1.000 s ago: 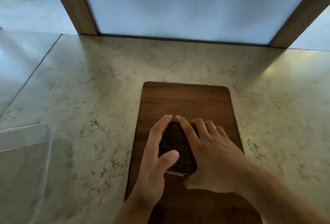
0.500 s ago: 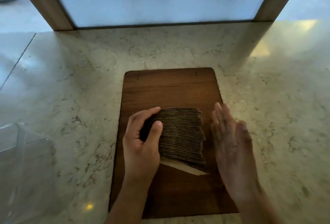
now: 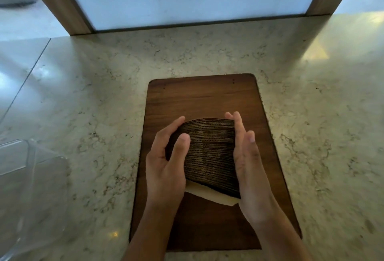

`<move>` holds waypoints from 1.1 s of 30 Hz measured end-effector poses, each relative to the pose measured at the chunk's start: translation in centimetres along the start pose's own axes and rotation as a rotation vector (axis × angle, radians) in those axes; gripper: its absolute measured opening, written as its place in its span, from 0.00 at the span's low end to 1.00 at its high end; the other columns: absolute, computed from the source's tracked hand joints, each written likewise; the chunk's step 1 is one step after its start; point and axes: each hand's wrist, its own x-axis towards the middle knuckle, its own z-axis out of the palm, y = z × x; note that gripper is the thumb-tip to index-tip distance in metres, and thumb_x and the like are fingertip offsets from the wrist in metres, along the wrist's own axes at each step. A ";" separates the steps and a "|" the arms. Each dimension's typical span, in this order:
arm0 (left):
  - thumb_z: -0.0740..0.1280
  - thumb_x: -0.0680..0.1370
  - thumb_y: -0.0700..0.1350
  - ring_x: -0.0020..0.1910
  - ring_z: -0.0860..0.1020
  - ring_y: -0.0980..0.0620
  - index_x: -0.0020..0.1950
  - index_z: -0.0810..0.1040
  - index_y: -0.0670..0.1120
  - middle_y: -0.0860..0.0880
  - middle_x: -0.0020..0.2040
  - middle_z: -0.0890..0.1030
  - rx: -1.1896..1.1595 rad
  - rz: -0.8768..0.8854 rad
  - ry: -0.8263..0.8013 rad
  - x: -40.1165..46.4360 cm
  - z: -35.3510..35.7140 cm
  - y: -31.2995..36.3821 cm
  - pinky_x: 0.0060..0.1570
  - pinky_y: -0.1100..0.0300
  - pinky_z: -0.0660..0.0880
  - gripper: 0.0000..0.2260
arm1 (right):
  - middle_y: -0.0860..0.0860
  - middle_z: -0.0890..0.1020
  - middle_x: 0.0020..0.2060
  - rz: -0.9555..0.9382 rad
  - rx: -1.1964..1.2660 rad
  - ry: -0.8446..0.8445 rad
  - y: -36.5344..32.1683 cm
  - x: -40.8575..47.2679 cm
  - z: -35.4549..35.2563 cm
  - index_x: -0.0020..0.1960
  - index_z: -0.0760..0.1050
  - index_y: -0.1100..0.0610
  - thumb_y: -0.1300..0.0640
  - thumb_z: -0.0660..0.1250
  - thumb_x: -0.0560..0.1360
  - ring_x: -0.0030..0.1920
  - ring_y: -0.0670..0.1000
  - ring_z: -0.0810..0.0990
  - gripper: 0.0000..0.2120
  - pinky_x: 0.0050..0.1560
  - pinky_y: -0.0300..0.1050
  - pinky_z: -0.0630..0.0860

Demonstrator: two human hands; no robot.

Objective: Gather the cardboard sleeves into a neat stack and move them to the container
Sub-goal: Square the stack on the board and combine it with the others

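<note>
The stack of cardboard sleeves (image 3: 209, 152) sits on a dark wooden board (image 3: 203, 98) that lies on the marble bench (image 3: 93, 98). Both hands are pressed in on it from opposite sides. The left hand (image 3: 166, 161) cups the left edge, with the thumb lying across the ribbed face of the stack and the fingers curled round the far corner. The right hand (image 3: 247, 156) stands flat against the right edge, palm inward. So the hands are clamped on the stack between them, neither one closed into a fist.

The step in hand looks like squaring up: the sleeves are bunched but not yet even, as the edges fan a little and one pale sleeve (image 3: 209, 195) sticks out at the near side, below the rest.

The clear plastic container (image 3: 31, 152) stands at the left edge of view, well apart from the board. The next move probably calls for tucking the stray sleeve in and tightening the squeeze. The whole stack can then be lifted leftward without letting the middle sleeves slide out.
</note>
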 end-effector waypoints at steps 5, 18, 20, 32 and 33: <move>0.70 0.77 0.52 0.57 0.83 0.62 0.61 0.83 0.59 0.63 0.57 0.84 0.032 -0.001 0.088 -0.1 0.5 -0.2 0.49 0.67 0.81 0.13 | 0.32 0.55 0.78 -0.094 -0.577 -0.093 -2.3 0.3 -2.2 0.80 0.40 0.35 0.22 0.64 0.64 0.81 0.42 0.47 0.54 0.76 0.44 0.59; 0.67 0.79 0.53 0.57 0.84 0.54 0.72 0.77 0.56 0.57 0.57 0.85 -0.145 -0.011 0.089 -0.4 0.1 0.0 0.50 0.63 0.81 0.21 | 0.59 0.60 0.74 -0.286 -1.891 -0.427 -6.0 3.2 2.6 0.81 0.40 0.59 0.33 0.76 0.62 0.72 0.60 0.60 0.66 0.76 0.58 0.56; 0.65 0.80 0.54 0.57 0.85 0.49 0.74 0.76 0.51 0.52 0.58 0.86 -0.246 -0.037 0.046 -0.8 0.3 -0.1 0.50 0.62 0.81 0.22 | 0.58 0.64 0.71 -0.254 -1.884 -0.400 -5.5 3.1 2.2 0.79 0.47 0.58 0.32 0.77 0.60 0.69 0.59 0.63 0.62 0.73 0.57 0.61; 0.58 0.75 0.77 0.75 0.73 0.60 0.78 0.70 0.66 0.63 0.76 0.75 -0.212 -0.180 -0.188 -0.6 -1.4 -0.2 0.68 0.61 0.73 0.33 | 0.54 0.62 0.71 -0.214 -1.770 -0.434 -4.0 3.8 1.4 0.78 0.40 0.52 0.28 0.70 0.59 0.68 0.57 0.64 0.62 0.73 0.57 0.61; 0.58 0.74 0.79 0.75 0.72 0.62 0.78 0.69 0.66 0.64 0.76 0.75 -0.221 -0.197 -0.198 -0.5 -1.4 0.1 0.68 0.63 0.72 0.35 | 0.54 0.62 0.71 -0.222 -1.766 -0.431 -4.1 3.8 1.4 0.79 0.39 0.53 0.28 0.70 0.59 0.68 0.57 0.63 0.63 0.74 0.57 0.61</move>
